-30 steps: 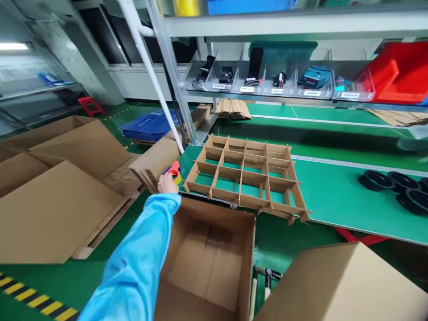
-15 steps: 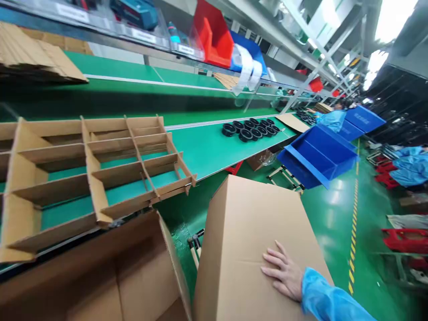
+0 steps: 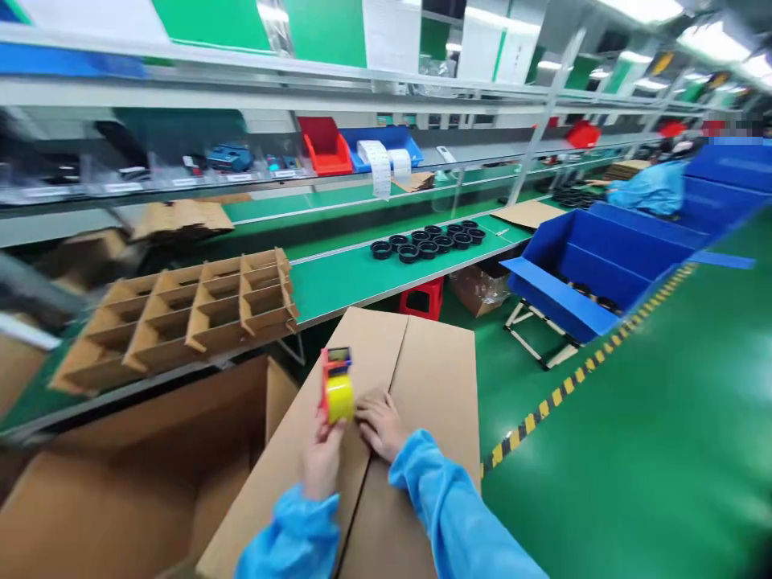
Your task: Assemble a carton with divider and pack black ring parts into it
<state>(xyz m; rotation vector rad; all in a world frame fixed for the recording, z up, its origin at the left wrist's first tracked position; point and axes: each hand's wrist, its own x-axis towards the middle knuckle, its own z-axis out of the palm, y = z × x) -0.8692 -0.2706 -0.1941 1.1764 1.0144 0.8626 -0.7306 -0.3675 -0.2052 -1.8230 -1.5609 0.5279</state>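
The person's left hand [image 3: 322,458] gripped a tape dispenser [image 3: 336,384], its red frame standing upright with a fat roll of yellow tape [image 3: 340,397] facing the camera. The right hand [image 3: 379,425] lay flat and open on the closed cardboard box [image 3: 431,386], fingers pressing at the seam where the two top flaps met. The hands were just beside each other, not clamped together, both in loose blue sleeves [image 3: 458,511]. The box was plain brown, its flaps lying flush along a straight seam, and no tape could be seen on it. Whether the dispenser touched the cardboard could not be told. A second box [image 3: 121,503], open, stood to the lower left. Beyond them, a cardboard divider grid [image 3: 193,310] sat on a green workbench [image 3: 338,285], with black rings [image 3: 425,241] clustered further along. A blue bin [image 3: 594,261] stood on a stand to the right, a red stool [image 3: 422,299] sat under the bench, and a co-worker in a blue gown [image 3: 654,189] was at the far end.
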